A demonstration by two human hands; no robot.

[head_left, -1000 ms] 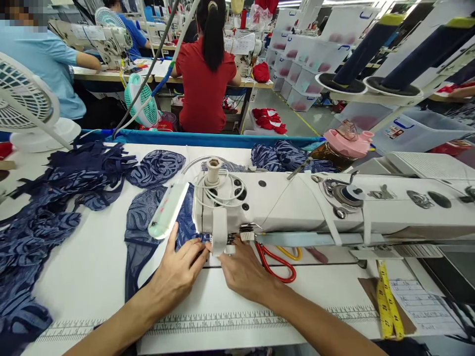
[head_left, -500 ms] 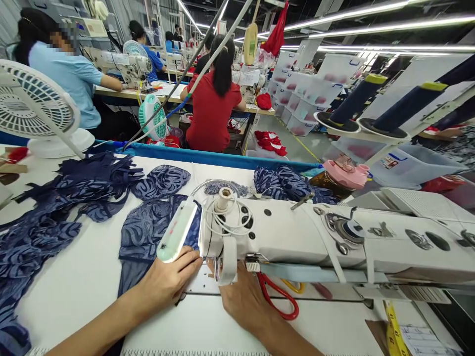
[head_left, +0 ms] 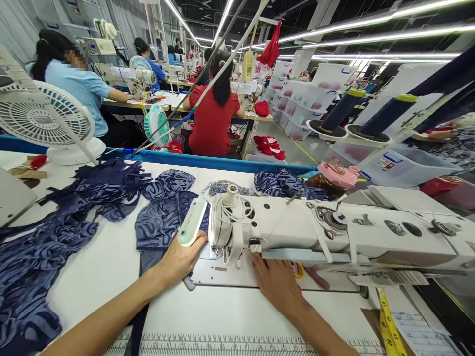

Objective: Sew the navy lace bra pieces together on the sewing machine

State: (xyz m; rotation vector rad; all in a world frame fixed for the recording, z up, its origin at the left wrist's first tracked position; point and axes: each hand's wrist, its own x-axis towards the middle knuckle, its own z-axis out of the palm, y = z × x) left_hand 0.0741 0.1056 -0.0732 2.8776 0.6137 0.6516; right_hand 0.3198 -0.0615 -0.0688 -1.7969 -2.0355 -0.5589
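My left hand (head_left: 183,262) lies at the left of the sewing machine's needle area, its fingers closed on a navy patterned fabric piece (head_left: 158,227). Its fingertips are partly hidden behind a pale green lamp (head_left: 193,222) attached to the machine head. The sewing machine (head_left: 285,220) stretches from the middle to the right. My right hand (head_left: 276,277) rests on the bed below the machine arm, fingers reaching forward and holding nothing visible. Beside it a yellow scissor handle (head_left: 299,270) shows; the red scissors are almost wholly covered by the hand.
Navy fabric pieces (head_left: 70,247) are heaped along the left. A white fan (head_left: 48,118) stands behind them. Thread cones (head_left: 341,111) rise at the right, near a pink-lidded jug (head_left: 337,174). A tape measure (head_left: 388,321) hangs at lower right. Co-workers sit ahead.
My right hand has moved right, from beside the needle to the scissors, covering their red handle. My left hand stays by the fabric. The camera view has shifted slightly.
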